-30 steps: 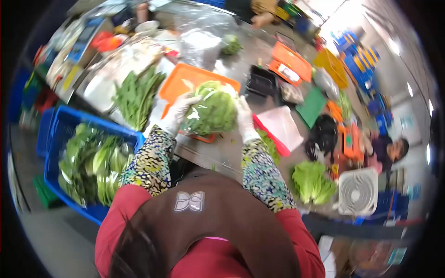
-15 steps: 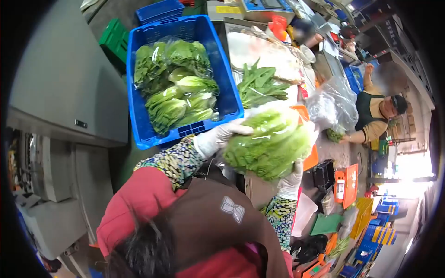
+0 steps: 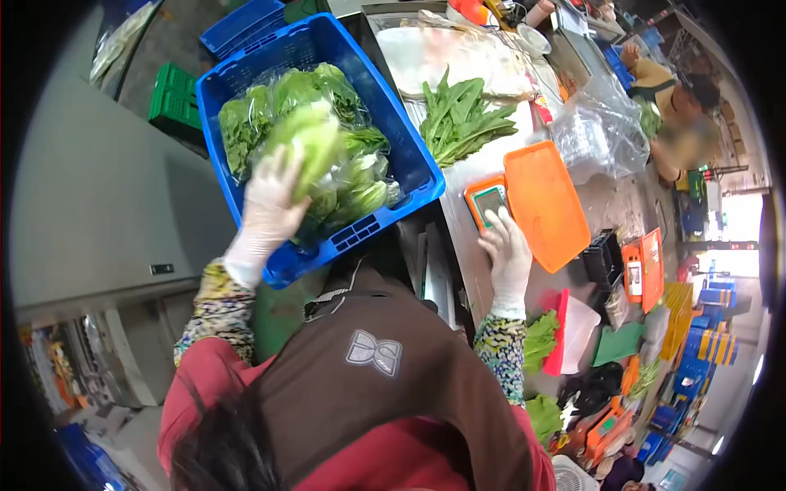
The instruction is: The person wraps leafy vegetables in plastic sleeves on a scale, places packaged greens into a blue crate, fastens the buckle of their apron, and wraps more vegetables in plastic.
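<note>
My left hand [image 3: 274,196], in a whitish glove, grips a head of lettuce [image 3: 315,147], pale green and smeared by motion. It is over the blue crate [image 3: 344,239], above several bags of leafy greens [image 3: 246,123] in clear plastic. My gloved right hand [image 3: 506,250] holds nothing; its fingers are apart and slightly bent. Its fingertips are at the lower edge of the display [image 3: 491,200] of an orange kitchen scale [image 3: 547,209], whose flat pan is bare. Loose long-leaved greens [image 3: 463,123] lie on the counter between crate and scale.
A clear plastic bag [image 3: 602,135] lies beyond the scale. Across the counter a person [image 3: 663,102] handles greens. Left of the crate are a green crate [image 3: 173,106] and a grey cabinet [image 3: 90,188]. A red-edged tray [image 3: 573,331] and a black box [image 3: 603,258] stand at right.
The lettuce, held in both hands in front of the scale, has moved left over the crate in my left hand. My right hand has let go and opened near the scale display, now uncovered.
</note>
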`<action>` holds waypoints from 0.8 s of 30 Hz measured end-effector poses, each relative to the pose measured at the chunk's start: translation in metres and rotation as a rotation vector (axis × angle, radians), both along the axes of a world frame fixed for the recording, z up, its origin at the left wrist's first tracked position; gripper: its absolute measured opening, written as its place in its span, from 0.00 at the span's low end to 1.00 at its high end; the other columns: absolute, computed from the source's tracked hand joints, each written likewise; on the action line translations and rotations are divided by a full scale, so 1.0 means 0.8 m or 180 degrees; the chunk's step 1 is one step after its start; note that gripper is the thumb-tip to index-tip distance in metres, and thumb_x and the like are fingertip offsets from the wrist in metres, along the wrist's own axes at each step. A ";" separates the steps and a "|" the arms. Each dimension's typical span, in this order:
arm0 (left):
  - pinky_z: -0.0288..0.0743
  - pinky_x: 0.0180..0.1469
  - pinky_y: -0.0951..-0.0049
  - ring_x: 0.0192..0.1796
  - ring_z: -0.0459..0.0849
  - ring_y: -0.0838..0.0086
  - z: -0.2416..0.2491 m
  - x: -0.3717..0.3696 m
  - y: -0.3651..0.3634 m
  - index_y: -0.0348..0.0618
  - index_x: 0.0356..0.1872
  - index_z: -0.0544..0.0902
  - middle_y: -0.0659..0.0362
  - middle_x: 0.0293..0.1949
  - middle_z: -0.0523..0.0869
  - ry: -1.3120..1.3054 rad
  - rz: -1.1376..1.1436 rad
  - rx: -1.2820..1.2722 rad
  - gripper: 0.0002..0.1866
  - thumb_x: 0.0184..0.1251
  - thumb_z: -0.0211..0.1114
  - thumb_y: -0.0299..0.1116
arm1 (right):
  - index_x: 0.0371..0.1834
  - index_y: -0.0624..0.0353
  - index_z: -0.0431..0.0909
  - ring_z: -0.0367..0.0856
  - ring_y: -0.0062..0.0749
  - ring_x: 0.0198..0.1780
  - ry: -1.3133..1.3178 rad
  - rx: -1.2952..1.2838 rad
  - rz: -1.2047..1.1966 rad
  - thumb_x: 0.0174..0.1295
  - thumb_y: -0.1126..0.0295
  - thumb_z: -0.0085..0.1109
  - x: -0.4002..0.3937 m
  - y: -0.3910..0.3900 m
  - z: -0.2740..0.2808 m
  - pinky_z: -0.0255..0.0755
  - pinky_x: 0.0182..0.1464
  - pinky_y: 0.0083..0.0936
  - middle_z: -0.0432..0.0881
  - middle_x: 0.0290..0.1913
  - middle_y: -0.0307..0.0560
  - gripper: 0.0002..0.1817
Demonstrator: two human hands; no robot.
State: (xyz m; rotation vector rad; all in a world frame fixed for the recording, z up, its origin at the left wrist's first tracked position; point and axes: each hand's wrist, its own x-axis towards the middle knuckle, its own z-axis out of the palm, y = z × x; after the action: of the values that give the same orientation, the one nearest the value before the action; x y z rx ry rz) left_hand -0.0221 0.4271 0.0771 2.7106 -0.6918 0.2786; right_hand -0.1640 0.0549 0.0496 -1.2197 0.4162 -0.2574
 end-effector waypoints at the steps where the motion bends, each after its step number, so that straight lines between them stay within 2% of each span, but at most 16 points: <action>1: 0.61 0.66 0.46 0.68 0.61 0.40 -0.035 -0.003 -0.005 0.53 0.72 0.57 0.39 0.69 0.60 0.0317 0.0090 0.0809 0.47 0.50 0.72 0.45 | 0.65 0.63 0.69 0.80 0.30 0.45 0.0153 -0.0049 -0.0105 0.70 0.55 0.46 -0.013 0.002 -0.007 0.74 0.51 0.29 0.78 0.58 0.54 0.27; 3: 0.59 0.65 0.37 0.71 0.58 0.42 -0.088 -0.007 -0.006 0.50 0.68 0.65 0.40 0.71 0.56 0.1376 -0.0275 0.1406 0.41 0.53 0.70 0.48 | 0.63 0.65 0.71 0.80 0.29 0.44 0.0367 0.0021 -0.0297 0.71 0.56 0.47 -0.044 0.008 -0.019 0.75 0.50 0.27 0.79 0.56 0.55 0.26; 4: 0.65 0.61 0.42 0.66 0.67 0.46 -0.107 -0.010 -0.008 0.47 0.62 0.72 0.41 0.66 0.65 0.1376 -0.0349 0.1177 0.33 0.56 0.67 0.48 | 0.63 0.65 0.71 0.81 0.28 0.44 0.0552 0.0061 -0.0436 0.71 0.56 0.47 -0.059 0.011 -0.022 0.75 0.49 0.26 0.79 0.56 0.55 0.26; 6: 0.73 0.51 0.49 0.51 0.79 0.50 -0.107 0.004 -0.019 0.45 0.54 0.75 0.43 0.51 0.79 0.1421 -0.0284 0.1158 0.24 0.60 0.63 0.47 | 0.62 0.67 0.71 0.81 0.27 0.42 0.0729 0.0297 -0.0656 0.71 0.59 0.48 -0.095 0.014 -0.038 0.77 0.46 0.24 0.80 0.55 0.55 0.24; 8: 0.74 0.37 0.50 0.32 0.81 0.49 -0.107 0.028 -0.027 0.41 0.45 0.77 0.47 0.27 0.81 0.0798 -0.0269 0.0221 0.18 0.62 0.61 0.44 | 0.61 0.69 0.71 0.82 0.27 0.41 0.0959 0.0413 -0.0948 0.70 0.63 0.50 -0.128 0.019 -0.043 0.78 0.44 0.22 0.81 0.52 0.56 0.23; 10: 0.71 0.49 0.51 0.51 0.78 0.51 -0.072 0.054 -0.055 0.42 0.52 0.76 0.47 0.48 0.80 -0.0061 -0.0398 0.0299 0.21 0.62 0.63 0.41 | 0.61 0.69 0.71 0.82 0.27 0.39 0.1079 0.0474 -0.1178 0.70 0.63 0.51 -0.160 0.028 -0.051 0.79 0.42 0.21 0.82 0.51 0.55 0.23; 12: 0.59 0.64 0.41 0.70 0.60 0.48 -0.079 0.064 -0.077 0.44 0.67 0.65 0.43 0.69 0.62 0.0067 -0.0269 0.0841 0.32 0.65 0.59 0.48 | 0.60 0.70 0.71 0.83 0.26 0.38 0.1123 0.0537 -0.1331 0.69 0.63 0.52 -0.193 0.040 -0.055 0.79 0.41 0.20 0.82 0.50 0.54 0.23; 13: 0.54 0.67 0.40 0.71 0.58 0.46 -0.149 0.094 -0.057 0.44 0.68 0.65 0.43 0.71 0.60 0.0411 -0.0661 0.0613 0.33 0.66 0.57 0.50 | 0.59 0.69 0.72 0.83 0.24 0.38 0.1190 0.0600 -0.1433 0.69 0.63 0.51 -0.208 0.047 -0.052 0.79 0.41 0.19 0.83 0.50 0.53 0.22; 14: 0.49 0.71 0.46 0.73 0.55 0.46 -0.136 0.083 -0.069 0.47 0.69 0.65 0.41 0.69 0.63 0.0707 -0.0687 0.1590 0.31 0.68 0.56 0.49 | 0.58 0.68 0.74 0.83 0.21 0.38 0.1192 0.0560 -0.1414 0.68 0.62 0.52 -0.220 0.055 -0.051 0.78 0.41 0.18 0.84 0.48 0.51 0.22; 15: 0.50 0.71 0.47 0.72 0.56 0.44 -0.175 0.093 -0.058 0.48 0.69 0.65 0.41 0.69 0.63 0.0445 -0.0890 0.1616 0.32 0.67 0.56 0.50 | 0.55 0.66 0.77 0.83 0.20 0.37 0.1083 0.0407 -0.1418 0.67 0.62 0.54 -0.239 0.062 -0.058 0.78 0.41 0.17 0.84 0.47 0.47 0.20; 17: 0.58 0.68 0.50 0.68 0.63 0.45 -0.149 0.100 -0.075 0.48 0.68 0.66 0.44 0.67 0.68 0.1802 -0.0815 0.1297 0.32 0.66 0.56 0.51 | 0.50 0.61 0.80 0.82 0.21 0.38 0.1247 0.0306 -0.1478 0.66 0.60 0.55 -0.286 0.077 -0.082 0.76 0.41 0.17 0.85 0.44 0.41 0.17; 18: 0.62 0.64 0.47 0.68 0.65 0.50 -0.254 0.176 -0.029 0.50 0.68 0.67 0.47 0.66 0.70 0.0363 -0.1220 0.1324 0.31 0.67 0.55 0.52 | 0.50 0.60 0.81 0.82 0.20 0.38 0.1252 0.0100 -0.1252 0.66 0.61 0.55 -0.315 0.082 -0.103 0.75 0.40 0.17 0.85 0.43 0.39 0.16; 19: 0.62 0.62 0.43 0.69 0.65 0.55 -0.180 0.122 -0.074 0.52 0.67 0.68 0.50 0.65 0.72 0.0599 -0.0043 0.2403 0.30 0.67 0.54 0.52 | 0.49 0.59 0.81 0.81 0.19 0.37 0.1296 0.0080 -0.1249 0.66 0.61 0.56 -0.351 0.094 -0.098 0.74 0.39 0.17 0.85 0.42 0.38 0.16; 20: 0.61 0.61 0.39 0.70 0.63 0.59 -0.134 0.087 -0.099 0.53 0.67 0.69 0.52 0.65 0.72 0.0288 -0.0123 0.2107 0.29 0.68 0.51 0.54 | 0.49 0.59 0.81 0.79 0.18 0.35 0.1384 0.0010 -0.1334 0.65 0.61 0.58 -0.380 0.103 -0.110 0.73 0.38 0.16 0.86 0.40 0.38 0.16; 22: 0.70 0.60 0.57 0.59 0.77 0.53 -0.111 0.053 -0.122 0.39 0.59 0.76 0.45 0.55 0.80 -0.0667 -0.1288 0.0022 0.20 0.69 0.57 0.35 | 0.52 0.59 0.82 0.78 0.16 0.33 0.1452 0.0008 -0.1579 0.63 0.62 0.61 -0.455 0.129 -0.136 0.71 0.36 0.16 0.85 0.38 0.37 0.18; 24: 0.72 0.57 0.70 0.53 0.81 0.67 -0.076 -0.068 -0.191 0.34 0.55 0.78 0.49 0.51 0.83 0.0952 -0.1669 -0.2089 0.14 0.72 0.54 0.27 | 0.49 0.61 0.83 0.83 0.26 0.37 0.1814 -0.0045 -0.1767 0.60 0.60 0.62 -0.542 0.164 -0.169 0.75 0.44 0.23 0.86 0.41 0.46 0.19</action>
State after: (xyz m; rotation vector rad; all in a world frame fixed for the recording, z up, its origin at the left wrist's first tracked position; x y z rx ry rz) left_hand -0.0763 0.2743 0.0165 1.8262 -0.9762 -0.0338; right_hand -0.5979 0.1857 -0.0854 -1.1611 1.2556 -0.3838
